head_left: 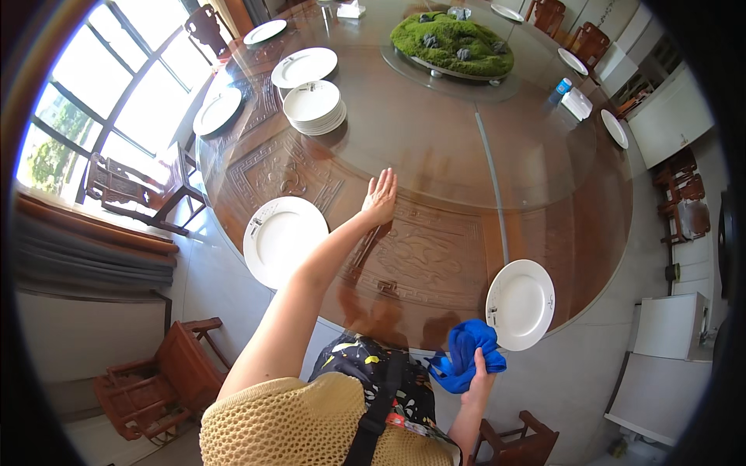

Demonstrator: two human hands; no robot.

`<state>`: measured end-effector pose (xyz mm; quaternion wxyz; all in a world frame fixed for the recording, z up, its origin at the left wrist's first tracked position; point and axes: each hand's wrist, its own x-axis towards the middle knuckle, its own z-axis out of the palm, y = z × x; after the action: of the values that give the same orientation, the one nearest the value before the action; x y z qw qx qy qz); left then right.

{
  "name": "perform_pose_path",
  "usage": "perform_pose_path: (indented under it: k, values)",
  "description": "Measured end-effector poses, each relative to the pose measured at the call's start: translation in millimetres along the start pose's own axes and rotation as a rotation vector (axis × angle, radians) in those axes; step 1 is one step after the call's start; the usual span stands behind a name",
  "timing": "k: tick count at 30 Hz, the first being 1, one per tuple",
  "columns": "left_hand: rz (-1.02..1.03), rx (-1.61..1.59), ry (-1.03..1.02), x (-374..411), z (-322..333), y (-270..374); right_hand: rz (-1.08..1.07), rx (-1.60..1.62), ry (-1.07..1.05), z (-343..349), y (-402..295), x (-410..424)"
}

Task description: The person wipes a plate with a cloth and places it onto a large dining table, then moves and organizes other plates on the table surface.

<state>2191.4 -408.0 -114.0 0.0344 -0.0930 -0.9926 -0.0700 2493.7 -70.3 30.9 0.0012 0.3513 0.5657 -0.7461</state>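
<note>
My left hand (380, 198) reaches out over the round table, fingers extended and holding nothing. It is at the near rim of the large glass turntable (408, 134); whether the palm presses on the glass I cannot tell. My right hand (479, 381) grips a crumpled blue cloth (469, 355) at the table's near edge. Just beyond the cloth lies a white plate (520, 306). Another white plate (285, 242) rests left of my left forearm, which covers part of its rim. A stack of small white plates (315, 108) stands on the turntable, ahead and to the left.
Carved wood (419, 250) shows through the tabletop. A mossy centrepiece with stones (451, 46) stands mid-table. At right are a tissue pack (577, 105) and a blue can (562, 87). Wooden chairs (163, 378) stand behind left and by the window (140, 189); another (516, 440) is behind right.
</note>
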Motion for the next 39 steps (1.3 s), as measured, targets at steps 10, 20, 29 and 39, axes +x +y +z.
perform_pose_path:
  k: [10, 20, 29, 39]
  values:
    - [0.003, 0.049, 0.02, 12, 12, 14, 0.06, -0.022, 0.015, 57, 12, 11]
    - [-0.066, 0.203, -0.045, 24, 23, 48, -0.01, -0.063, 0.006, 78, 10, 5]
    - [-0.034, 0.031, -0.127, 40, 13, 103, -0.016, -0.082, 0.092, 87, 11, -16]
    - [0.235, -0.772, 0.074, 1, -19, 67, -0.027, -0.084, 0.02, 110, 23, -23]
